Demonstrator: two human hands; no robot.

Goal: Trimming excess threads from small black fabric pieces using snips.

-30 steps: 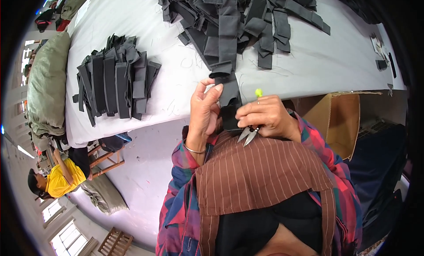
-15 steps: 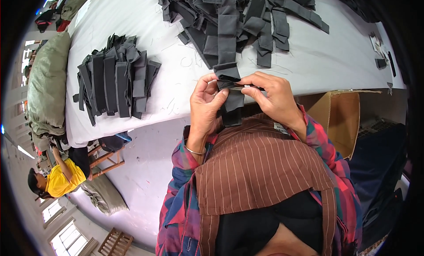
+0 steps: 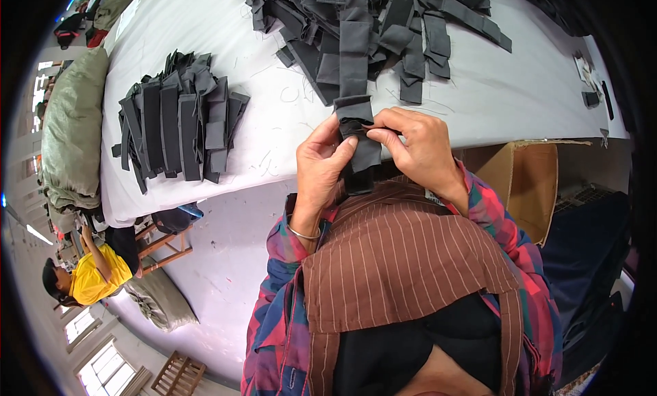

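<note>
I look down on a broad table (image 3: 520, 88) covered in white, with curling loose threads and faint drawn lines on its surface. At its far side I have a tangled pile (image 3: 393, 37) of dark grey fabric strips, and toward its left end a neater bundle (image 3: 174, 129) of similar strips lying side by side. A small dark piece (image 3: 590, 99) rests near the right edge.

The folded dark strip (image 3: 366, 153) is at the near edge of the table, in front of the brown striped apron (image 3: 404, 273); its upper end meets the pile, though I cannot tell whether it is one length. The left hand (image 3: 320, 156) grips it, thumb pressed on its face. The right hand (image 3: 422, 146) has thumb and forefinger pinched together at its right side; I cannot tell what else lies in that palm.

Around the table, I see a bulging pale green sack (image 3: 75, 129) on the left and an open cardboard box (image 3: 537, 184) under the right side, with dark blue cloth (image 3: 585, 259) below it. Across the pale floor (image 3: 236, 259), a person in yellow (image 3: 99, 276) works beside a wooden stool (image 3: 179, 244), and bright windows (image 3: 106, 372) line the wall near a slatted wooden frame (image 3: 179, 375)
</note>
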